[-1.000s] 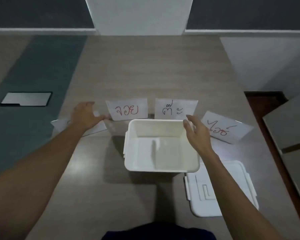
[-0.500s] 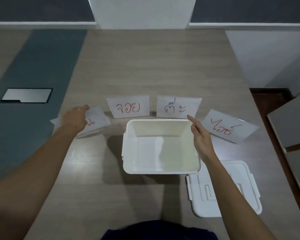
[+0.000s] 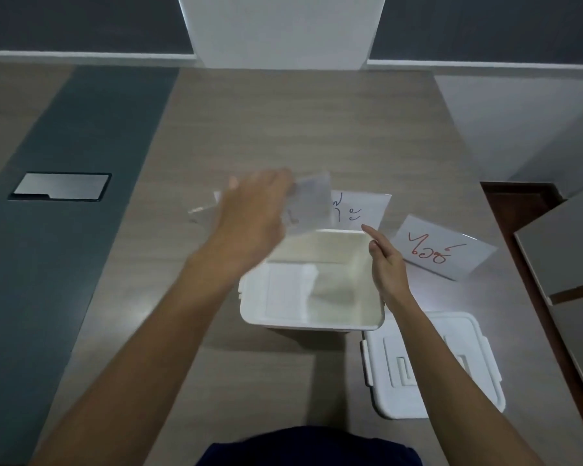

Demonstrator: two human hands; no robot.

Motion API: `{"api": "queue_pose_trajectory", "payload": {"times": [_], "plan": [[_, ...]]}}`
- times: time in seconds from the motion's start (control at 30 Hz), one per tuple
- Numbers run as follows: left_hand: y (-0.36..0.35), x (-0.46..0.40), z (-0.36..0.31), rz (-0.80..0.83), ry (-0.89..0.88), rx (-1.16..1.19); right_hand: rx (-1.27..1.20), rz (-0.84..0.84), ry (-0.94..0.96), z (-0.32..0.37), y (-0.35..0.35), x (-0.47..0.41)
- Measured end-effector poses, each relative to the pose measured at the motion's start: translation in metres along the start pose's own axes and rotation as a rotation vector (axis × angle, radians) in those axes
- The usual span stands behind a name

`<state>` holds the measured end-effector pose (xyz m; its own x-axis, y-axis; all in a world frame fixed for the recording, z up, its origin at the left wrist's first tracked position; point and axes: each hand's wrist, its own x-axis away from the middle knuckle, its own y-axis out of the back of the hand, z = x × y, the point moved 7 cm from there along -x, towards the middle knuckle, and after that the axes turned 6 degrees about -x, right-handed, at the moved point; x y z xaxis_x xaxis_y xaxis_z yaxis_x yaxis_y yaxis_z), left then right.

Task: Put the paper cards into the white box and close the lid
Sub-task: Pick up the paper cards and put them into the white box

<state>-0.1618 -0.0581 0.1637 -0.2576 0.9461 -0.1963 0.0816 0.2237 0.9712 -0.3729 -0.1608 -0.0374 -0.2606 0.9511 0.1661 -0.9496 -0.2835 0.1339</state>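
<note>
- left hand point(image 3: 253, 213) has swung in from the table's left side and now grips a motion-blurred paper card point(image 3: 308, 205) above the white box point(image 3: 312, 326)'s far rim, so a drop seems near.
- right hand point(image 3: 386, 264) is open, holding nothing, fingers at the box's right wall.
- lid point(image 3: 431, 364) lies beside the box, partly under the right forearm.
- two cards, point(image 3: 360, 210) and point(image 3: 445, 250), wait behind; another is hidden by the left hand.

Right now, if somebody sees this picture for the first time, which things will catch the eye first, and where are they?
First comes the blurred left hand, holding a paper card above the far left corner of the open white box at the table's centre. The right hand rests at the box's right rim. Beyond it lies a card with red writing, and the lid lies flat at the near right.
</note>
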Motion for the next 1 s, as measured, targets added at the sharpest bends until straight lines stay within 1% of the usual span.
{"api": "queue_pose_trajectory", "payload": {"times": [0.07, 0.13, 0.3, 0.37, 0.4, 0.47, 0.5, 0.57, 0.67, 0.73, 0.77, 0.83, 0.9, 0.97, 1.0], "plan": [[-0.022, 0.010, -0.034, 0.054, -0.112, -0.011, -0.023, 0.003, 0.005, 0.001, 0.000, 0.000], [-0.052, 0.020, -0.054, 0.130, -0.193, -0.020, -0.045, 0.001, -0.007, 0.001, 0.001, 0.001], [-0.125, 0.050, -0.059, 0.369, -0.260, -0.072, -0.033, 0.001, -0.017, 0.003, 0.000, 0.003], [-0.148, 0.062, -0.053, 0.475, -0.256, 0.017, -0.029, -0.010, -0.021, 0.003, 0.001, 0.002], [-0.158, 0.068, -0.051, 0.559, -0.235, 0.106, -0.027, -0.015, -0.022, 0.003, 0.001, 0.001], [-0.175, 0.083, -0.049, 0.778, -0.159, 0.308, -0.028, -0.020, -0.025, 0.002, 0.001, 0.000], [-0.179, 0.089, -0.050, 0.859, -0.134, 0.367, -0.028, -0.021, -0.025, 0.001, 0.000, 0.001], [-0.181, 0.094, -0.053, 0.919, -0.143, 0.378, -0.018, -0.027, -0.018, 0.000, -0.001, 0.001], [-0.181, 0.090, -0.053, 0.936, -0.138, 0.392, 0.007, -0.027, -0.003, 0.000, -0.002, 0.001], [-0.177, 0.076, -0.050, 0.901, -0.131, 0.438, 0.010, -0.030, 0.003, 0.000, -0.001, 0.001], [-0.171, 0.064, -0.048, 0.832, -0.131, 0.462, 0.009, -0.033, 0.006, 0.000, -0.001, 0.001], [-0.155, 0.031, -0.038, 0.614, -0.084, 0.546, 0.008, -0.034, 0.003, 0.000, -0.001, 0.000], [-0.137, -0.006, -0.017, 0.357, 0.008, 0.630, 0.008, -0.024, -0.009, -0.001, -0.003, 0.000], [-0.129, -0.040, 0.010, 0.155, 0.073, 0.568, 0.019, -0.030, -0.015, -0.001, -0.002, 0.000], [-0.130, -0.056, 0.023, 0.100, 0.086, 0.491, 0.023, -0.036, -0.017, -0.001, -0.002, -0.001]]}}
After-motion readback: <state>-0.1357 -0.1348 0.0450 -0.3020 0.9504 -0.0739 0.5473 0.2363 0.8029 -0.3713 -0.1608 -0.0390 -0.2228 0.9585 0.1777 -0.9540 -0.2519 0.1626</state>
